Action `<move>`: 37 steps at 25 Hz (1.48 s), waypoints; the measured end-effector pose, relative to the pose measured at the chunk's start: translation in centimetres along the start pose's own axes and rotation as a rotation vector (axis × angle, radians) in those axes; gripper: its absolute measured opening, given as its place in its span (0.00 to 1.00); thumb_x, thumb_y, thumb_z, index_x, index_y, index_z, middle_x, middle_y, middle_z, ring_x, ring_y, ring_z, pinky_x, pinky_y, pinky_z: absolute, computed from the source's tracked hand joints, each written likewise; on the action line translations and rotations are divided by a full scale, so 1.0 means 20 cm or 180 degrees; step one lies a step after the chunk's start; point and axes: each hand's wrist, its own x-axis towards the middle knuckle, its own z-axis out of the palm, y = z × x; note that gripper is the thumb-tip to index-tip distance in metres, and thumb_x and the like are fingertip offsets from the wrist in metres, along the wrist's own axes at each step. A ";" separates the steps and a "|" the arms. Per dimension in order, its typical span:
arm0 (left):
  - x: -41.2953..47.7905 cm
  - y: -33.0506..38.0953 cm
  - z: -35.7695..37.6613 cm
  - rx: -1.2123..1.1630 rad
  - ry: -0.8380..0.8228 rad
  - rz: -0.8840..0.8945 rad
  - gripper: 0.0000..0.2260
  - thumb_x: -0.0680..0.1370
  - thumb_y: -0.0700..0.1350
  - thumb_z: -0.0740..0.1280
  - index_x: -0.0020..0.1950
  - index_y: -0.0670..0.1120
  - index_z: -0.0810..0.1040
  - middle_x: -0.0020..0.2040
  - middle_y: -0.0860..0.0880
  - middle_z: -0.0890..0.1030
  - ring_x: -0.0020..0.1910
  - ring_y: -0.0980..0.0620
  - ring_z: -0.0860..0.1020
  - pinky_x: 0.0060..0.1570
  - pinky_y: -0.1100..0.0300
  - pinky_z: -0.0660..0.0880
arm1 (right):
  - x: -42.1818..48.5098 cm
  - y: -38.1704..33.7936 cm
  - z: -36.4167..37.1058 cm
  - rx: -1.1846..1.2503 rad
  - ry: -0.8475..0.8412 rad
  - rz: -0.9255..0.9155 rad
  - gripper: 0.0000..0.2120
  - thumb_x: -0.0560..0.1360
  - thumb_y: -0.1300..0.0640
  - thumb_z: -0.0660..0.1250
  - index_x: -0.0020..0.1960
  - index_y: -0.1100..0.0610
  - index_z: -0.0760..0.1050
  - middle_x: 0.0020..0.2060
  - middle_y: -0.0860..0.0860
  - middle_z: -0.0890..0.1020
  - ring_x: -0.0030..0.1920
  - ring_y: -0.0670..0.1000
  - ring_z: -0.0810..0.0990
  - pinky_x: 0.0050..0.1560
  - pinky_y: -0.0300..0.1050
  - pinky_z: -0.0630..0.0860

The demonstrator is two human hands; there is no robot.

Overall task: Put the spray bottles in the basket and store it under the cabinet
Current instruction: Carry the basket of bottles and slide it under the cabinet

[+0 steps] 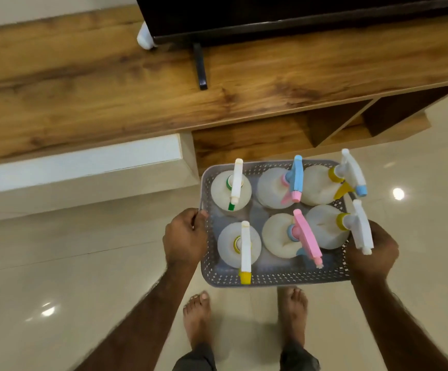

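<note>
- Here, I carry the grey basket [271, 281] by its two short ends: the left grip [184, 235] curls over the left rim, and the right grip [372, 250] wraps the right end, partly hidden behind a white trigger head.
- Six spray bottles [277, 235] stand upright inside in two rows of three, so I judge the loading done and only the storing left.
- The basket's long axis runs side to side, parallel with the front edge of the wooden cabinet [137, 89]. The open compartment [271, 135] under its top lies just ahead, a little to the right, nearer the right grip.
- An upright divider [336, 124] splits that opening, so the basket probably has to go in low and squared up. The tall trigger heads could catch the underside of the top.
- A dark television [271, 17] stands on the cabinet, well clear. My bare feet [197, 317] rest on the glossy floor [83, 250] behind the basket.
</note>
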 end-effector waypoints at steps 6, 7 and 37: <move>0.36 -0.13 0.39 0.0156 0.0203 0.0061 0.17 0.84 0.52 0.64 0.45 0.42 0.83 0.37 0.43 0.83 0.40 0.38 0.81 0.42 0.55 0.71 | 0.29 0.30 0.35 0.0063 -0.0032 0.0023 0.06 0.70 0.53 0.62 0.37 0.55 0.71 0.28 0.42 0.69 0.29 0.40 0.67 0.32 0.38 0.62; 0.42 -0.14 0.45 0.0210 0.0213 0.0062 0.16 0.84 0.51 0.64 0.45 0.42 0.83 0.36 0.44 0.82 0.41 0.38 0.80 0.42 0.55 0.69 | 0.34 0.34 0.42 0.0043 -0.0069 0.0023 0.04 0.70 0.56 0.62 0.37 0.54 0.69 0.27 0.41 0.68 0.29 0.39 0.66 0.31 0.37 0.62; 1.68 -0.02 0.99 -0.0248 0.1377 0.0128 0.20 0.86 0.52 0.62 0.57 0.37 0.85 0.56 0.35 0.85 0.57 0.35 0.83 0.45 0.56 0.67 | 1.47 0.33 1.47 0.0370 -0.0019 0.0075 0.15 0.79 0.51 0.68 0.59 0.59 0.82 0.49 0.57 0.83 0.51 0.55 0.81 0.51 0.44 0.74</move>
